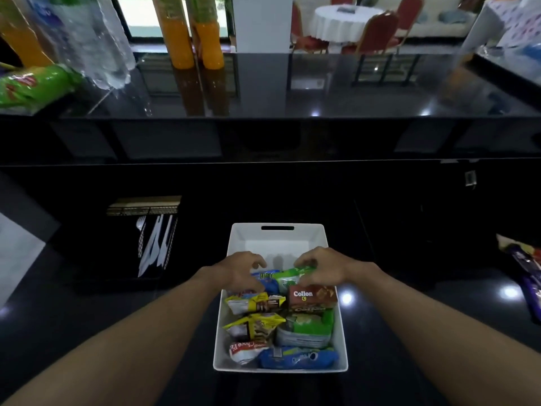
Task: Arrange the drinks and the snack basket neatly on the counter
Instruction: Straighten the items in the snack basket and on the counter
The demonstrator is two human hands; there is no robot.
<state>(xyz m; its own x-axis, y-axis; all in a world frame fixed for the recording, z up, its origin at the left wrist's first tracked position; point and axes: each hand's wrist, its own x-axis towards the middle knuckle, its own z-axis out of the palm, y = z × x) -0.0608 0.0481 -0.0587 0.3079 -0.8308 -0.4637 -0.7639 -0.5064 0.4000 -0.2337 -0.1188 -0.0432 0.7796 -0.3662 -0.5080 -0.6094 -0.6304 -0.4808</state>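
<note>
A white snack basket [277,240] sits on the lower black counter in front of me, packed with several snack packets. My left hand [241,269] curls over a blue packet [269,281] at the back of the pile. My right hand [319,269] grips a green and white packet [288,278] just behind a brown Collon box [311,295]. On the upper black counter [292,92] two orange drink bottles [191,33] stand at the back left. A clear water bottle [96,45] and a green snack tube [32,86] show at the far left.
A black cutlery holder [152,244] with white plastic forks and knives stands left of the basket. Loose snack packets [527,273] lie at the right edge of the lower counter. A white bag [509,22] sits at the upper right. Dining chairs and a table stand beyond.
</note>
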